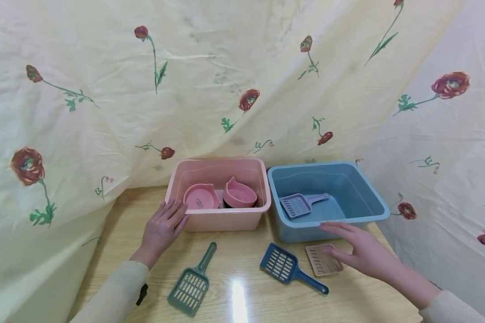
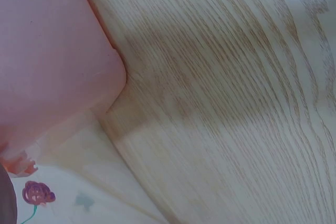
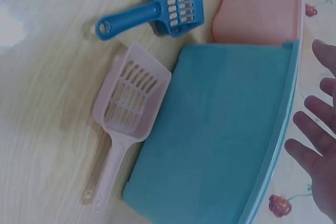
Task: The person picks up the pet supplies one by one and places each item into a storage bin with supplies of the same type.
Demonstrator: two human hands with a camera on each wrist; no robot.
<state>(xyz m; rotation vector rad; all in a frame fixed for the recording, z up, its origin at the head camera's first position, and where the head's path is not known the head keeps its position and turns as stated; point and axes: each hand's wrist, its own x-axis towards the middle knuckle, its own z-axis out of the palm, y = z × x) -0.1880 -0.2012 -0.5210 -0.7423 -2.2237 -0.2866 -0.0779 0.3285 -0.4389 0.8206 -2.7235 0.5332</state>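
Note:
My left hand (image 1: 163, 229) rests at the near left corner of the pink bin (image 1: 222, 222), fingers lying over its rim. Inside that bin sit two pink cat-eared bowls, a left bowl (image 1: 202, 196) and a tilted right bowl (image 1: 241, 193) with something black beneath. My right hand (image 1: 365, 251), fingers spread and holding nothing, is near the front rim of the blue bin (image 1: 303, 231). A purple litter scoop (image 1: 297, 206) lies in the blue bin. A pink litter scoop (image 3: 126, 98) lies in front of it, its handle hidden by my right hand in the head view.
On the wooden table (image 1: 145, 309), a dark blue litter scoop (image 1: 280, 263) lies in front of the blue bin, and a green litter scoop (image 1: 190, 289) lies in front of the pink one. Behind and at both sides hangs a cream flowered cloth (image 1: 210, 107).

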